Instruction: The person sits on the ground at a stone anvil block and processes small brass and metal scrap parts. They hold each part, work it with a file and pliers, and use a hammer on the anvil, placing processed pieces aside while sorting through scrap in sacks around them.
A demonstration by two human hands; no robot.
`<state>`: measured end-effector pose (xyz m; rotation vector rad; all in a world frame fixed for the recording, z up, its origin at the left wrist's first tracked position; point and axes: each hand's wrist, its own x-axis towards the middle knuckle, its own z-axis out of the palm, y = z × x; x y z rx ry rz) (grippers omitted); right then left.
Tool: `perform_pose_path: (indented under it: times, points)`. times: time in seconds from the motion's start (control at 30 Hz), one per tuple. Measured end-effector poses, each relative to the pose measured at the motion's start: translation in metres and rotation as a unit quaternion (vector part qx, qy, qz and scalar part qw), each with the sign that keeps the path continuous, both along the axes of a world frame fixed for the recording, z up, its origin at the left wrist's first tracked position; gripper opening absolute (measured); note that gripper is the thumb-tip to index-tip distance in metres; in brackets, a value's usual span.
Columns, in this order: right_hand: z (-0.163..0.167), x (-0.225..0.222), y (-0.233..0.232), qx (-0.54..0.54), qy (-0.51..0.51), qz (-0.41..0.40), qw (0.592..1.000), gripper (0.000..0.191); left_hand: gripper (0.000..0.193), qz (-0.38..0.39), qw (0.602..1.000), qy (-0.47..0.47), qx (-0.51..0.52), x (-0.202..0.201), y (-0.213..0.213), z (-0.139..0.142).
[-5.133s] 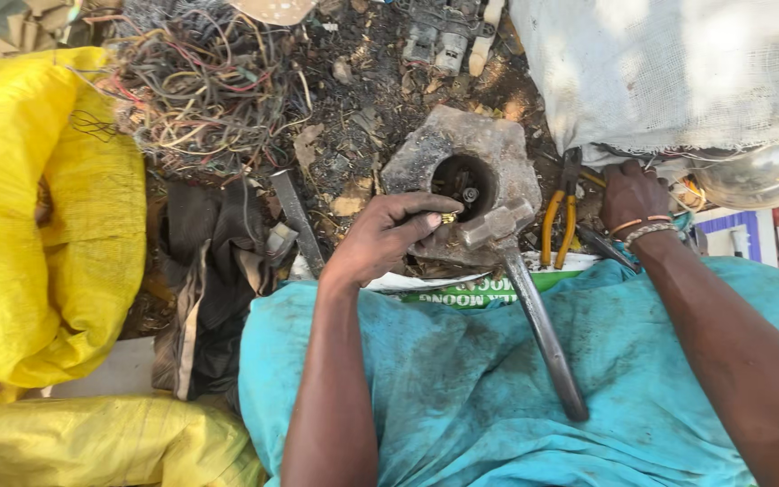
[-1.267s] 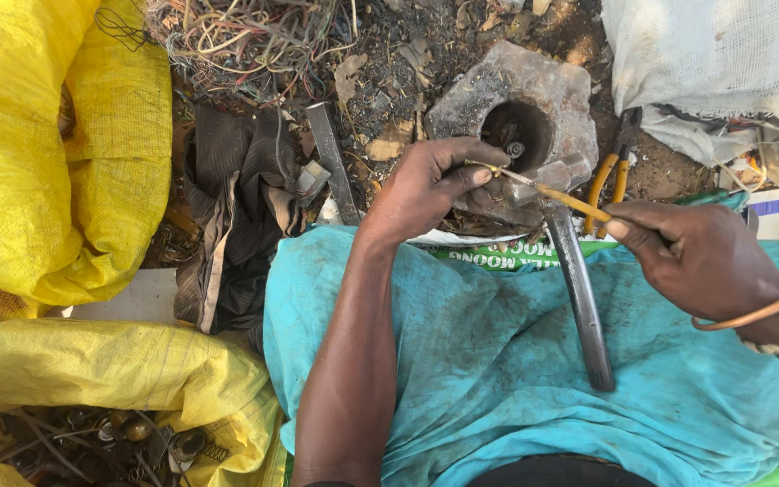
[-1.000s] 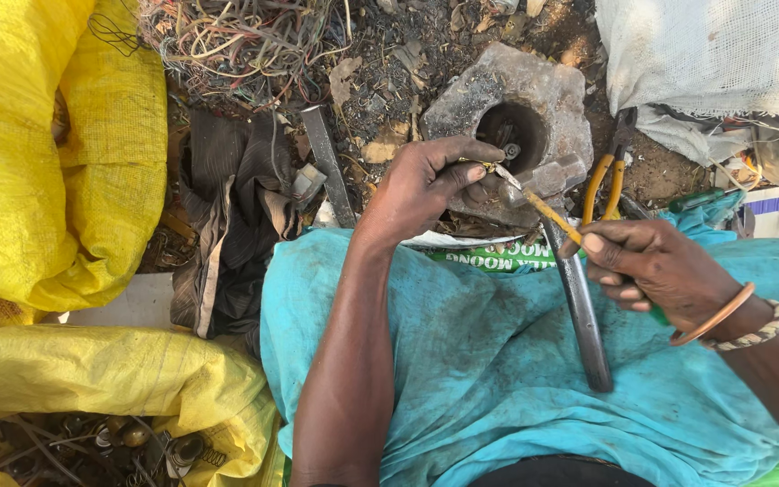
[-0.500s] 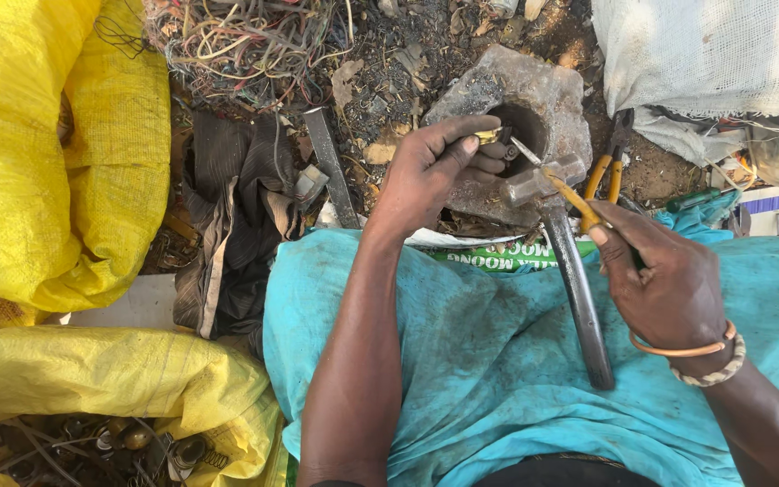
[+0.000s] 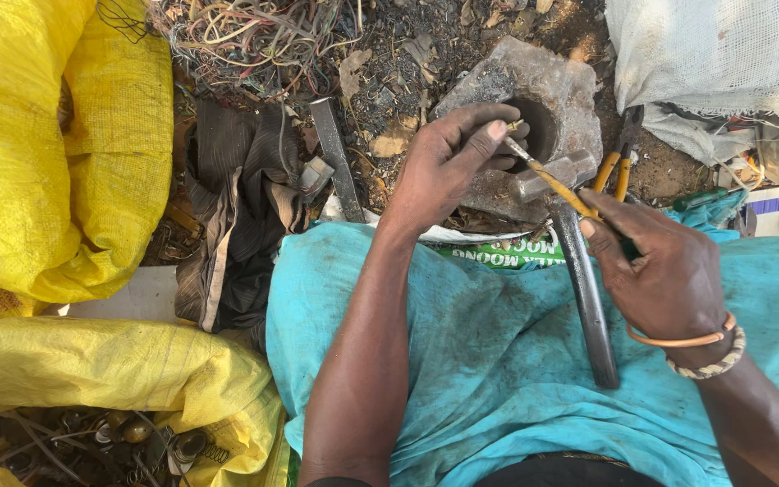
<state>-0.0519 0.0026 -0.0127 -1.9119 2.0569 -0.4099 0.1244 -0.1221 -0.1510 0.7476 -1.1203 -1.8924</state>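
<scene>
My left hand (image 5: 444, 171) pinches a small metal piece (image 5: 513, 125) over the hollow of a grey stone-like block (image 5: 556, 77). My right hand (image 5: 664, 271) grips a thin yellow-handled tool (image 5: 556, 183), and its metal tip touches the piece at my left fingertips. A hammer (image 5: 583, 298) lies across the teal cloth (image 5: 489, 361) on my lap, with its head resting against the block.
Yellow-handled pliers (image 5: 613, 171) lie on the ground right of the block. Yellow sacks (image 5: 65, 153) stand at the left, one holding scrap parts (image 5: 128, 437). A tangle of wires (image 5: 245, 32) sits at the top, a dark rag (image 5: 232, 216) beside a flat metal bar (image 5: 335, 153), a white sack (image 5: 714, 54) top right.
My right hand came away from the pliers on the ground and brought the yellow-handled tool up to the piece in my left fingers. The left hand stayed at the block.
</scene>
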Motion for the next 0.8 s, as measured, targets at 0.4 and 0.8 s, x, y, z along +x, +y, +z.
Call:
perform_pose_path:
  times: [0.4,0.8]
  points:
    - [-0.027,0.008,0.007,0.096,-0.2,-0.139,0.965,0.03,0.024,-0.039,0.965,0.224,0.133,-0.005,0.002,-0.004]
    - [-0.021,0.011,0.006,-0.001,0.095,-0.036,0.995,0.029,0.046,0.014,0.966,0.213,0.146,-0.013,0.009,0.002]
